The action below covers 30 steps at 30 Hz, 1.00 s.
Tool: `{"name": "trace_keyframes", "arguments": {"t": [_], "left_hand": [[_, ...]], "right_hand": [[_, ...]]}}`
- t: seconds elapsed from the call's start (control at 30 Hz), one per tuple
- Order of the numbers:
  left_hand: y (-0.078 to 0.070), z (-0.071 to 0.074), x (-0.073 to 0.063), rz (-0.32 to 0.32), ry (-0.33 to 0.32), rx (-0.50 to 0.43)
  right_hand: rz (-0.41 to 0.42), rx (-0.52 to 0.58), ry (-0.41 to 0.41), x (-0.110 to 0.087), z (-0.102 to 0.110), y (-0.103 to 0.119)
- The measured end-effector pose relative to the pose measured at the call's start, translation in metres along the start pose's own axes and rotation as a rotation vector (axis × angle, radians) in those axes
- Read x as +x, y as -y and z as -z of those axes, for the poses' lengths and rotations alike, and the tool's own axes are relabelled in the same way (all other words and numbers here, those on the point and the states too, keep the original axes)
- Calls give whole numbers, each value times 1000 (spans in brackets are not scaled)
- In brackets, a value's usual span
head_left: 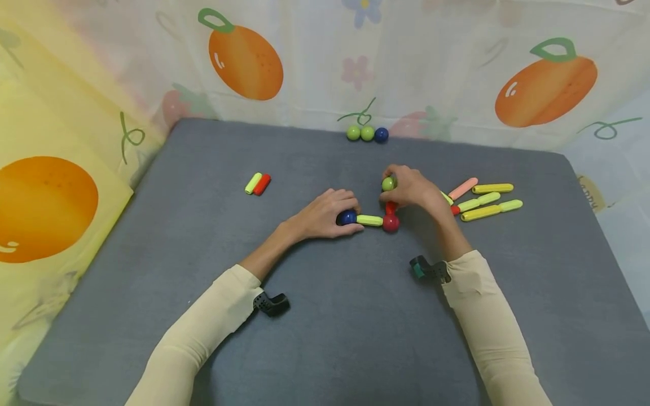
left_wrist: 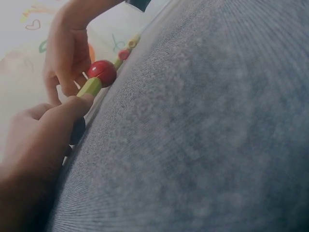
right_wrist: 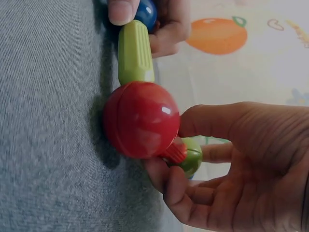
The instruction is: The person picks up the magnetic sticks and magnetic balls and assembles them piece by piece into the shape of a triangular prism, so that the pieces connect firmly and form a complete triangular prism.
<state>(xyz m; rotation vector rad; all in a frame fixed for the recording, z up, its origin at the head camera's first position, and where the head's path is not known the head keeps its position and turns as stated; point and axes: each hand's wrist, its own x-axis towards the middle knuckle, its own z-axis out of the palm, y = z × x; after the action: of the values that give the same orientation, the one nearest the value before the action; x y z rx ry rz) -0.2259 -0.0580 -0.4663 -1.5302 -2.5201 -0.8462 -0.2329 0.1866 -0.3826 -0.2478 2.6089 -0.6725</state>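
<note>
My left hand (head_left: 330, 214) curls round a dark blue ball (head_left: 346, 217), its thumb by the near end of a ribbed yellow-green stick (head_left: 369, 220). That stick runs into a red ball (right_wrist: 142, 120), which sits at the corner of the joined pieces. From the red ball a short red stick (right_wrist: 176, 152) leads to a green ball (head_left: 388, 184). My right hand (head_left: 408, 187) grips the green ball, thumb on the near side and fingers beyond; its fingertips also lie close to the red stick. Part of the blue ball is hidden by the left fingers.
Several sticks, including a yellow one (head_left: 492, 188) and a pink one (head_left: 463, 189), lie right of the right hand. A short yellow-green stick (head_left: 253, 183) and a red stick (head_left: 262, 184) lie left. Two green balls (head_left: 367, 133) and a blue ball (head_left: 381, 135) line the table's back edge.
</note>
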Motion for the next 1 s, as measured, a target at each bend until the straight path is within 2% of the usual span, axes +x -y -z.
{"name": "trace_keyframes", "arguments": {"t": [0.17, 0.63, 0.8, 0.9, 1.0], "left_hand": [[0, 0, 1, 15, 12, -1], [-1, 0, 1, 28, 19, -2], [0, 0, 1, 31, 24, -10], [0, 2, 1, 51, 41, -43], [2, 8, 2, 81, 108, -120]], "right_hand": [[-15, 38, 52, -1, 3, -1], [-21, 88, 130, -8, 8, -1], [-51, 64, 223, -19, 14, 3], [-66, 75, 273, -22, 14, 5], [-67, 105, 283, -21, 12, 6]]}}
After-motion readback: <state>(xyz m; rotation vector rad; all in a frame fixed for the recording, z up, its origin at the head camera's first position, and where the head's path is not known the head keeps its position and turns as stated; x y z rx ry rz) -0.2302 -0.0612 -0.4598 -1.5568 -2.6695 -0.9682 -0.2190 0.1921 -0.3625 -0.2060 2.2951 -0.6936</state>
